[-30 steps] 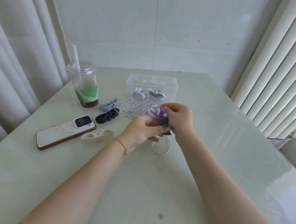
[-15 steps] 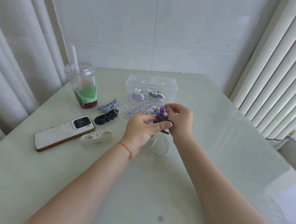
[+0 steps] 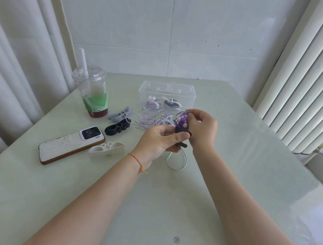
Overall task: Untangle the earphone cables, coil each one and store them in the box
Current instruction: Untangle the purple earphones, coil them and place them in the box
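The left hand [image 3: 160, 141] and right hand [image 3: 200, 127] both pinch a purple earphone coil [image 3: 182, 122] on a dark winder — coiling seems nearly finished. Next, likely: secure it, then place it in the clear box [image 3: 167, 89] just behind.

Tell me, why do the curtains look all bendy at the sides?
Head view: the wide-angle lens bows the white pleated curtains near the edges; soft, even light, faint shadows on the pale green table; both hands look sharp, barely blurred.
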Motion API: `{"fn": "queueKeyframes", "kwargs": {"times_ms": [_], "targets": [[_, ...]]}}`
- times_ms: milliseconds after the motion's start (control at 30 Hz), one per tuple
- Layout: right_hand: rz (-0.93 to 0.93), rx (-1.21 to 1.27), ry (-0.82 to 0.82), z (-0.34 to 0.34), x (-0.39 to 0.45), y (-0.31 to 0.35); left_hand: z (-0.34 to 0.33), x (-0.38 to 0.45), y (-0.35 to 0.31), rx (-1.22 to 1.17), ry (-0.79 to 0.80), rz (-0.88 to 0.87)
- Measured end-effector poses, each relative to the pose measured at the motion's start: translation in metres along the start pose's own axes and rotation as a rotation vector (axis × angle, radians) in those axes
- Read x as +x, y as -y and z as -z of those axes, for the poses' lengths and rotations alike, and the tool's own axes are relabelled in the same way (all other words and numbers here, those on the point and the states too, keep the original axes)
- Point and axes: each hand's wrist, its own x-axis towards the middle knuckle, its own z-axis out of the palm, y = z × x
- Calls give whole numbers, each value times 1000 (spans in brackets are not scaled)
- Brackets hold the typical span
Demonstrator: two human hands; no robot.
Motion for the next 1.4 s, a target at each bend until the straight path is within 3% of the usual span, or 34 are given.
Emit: {"fn": "queueKeyframes", "kwargs": {"times_ms": [133, 300, 433, 700, 1133, 1400], "targets": [[-73, 244, -51, 18, 12, 9, 3, 1, 1, 99, -41, -21], [-196, 493, 279, 29, 5, 24, 17, 6, 0, 128, -171, -57], [-90, 356, 431, 23, -2, 24, 26, 9, 1, 122, -227, -73], [77, 99, 384, 10, -12, 22, 22, 4, 0, 78, -183, -84], [343, -105, 267, -2, -15, 8, 20, 3, -3, 74, -188, -74], [462, -211, 244, 2, -10, 11, 18, 2, -1, 167, -104, -64]]}}
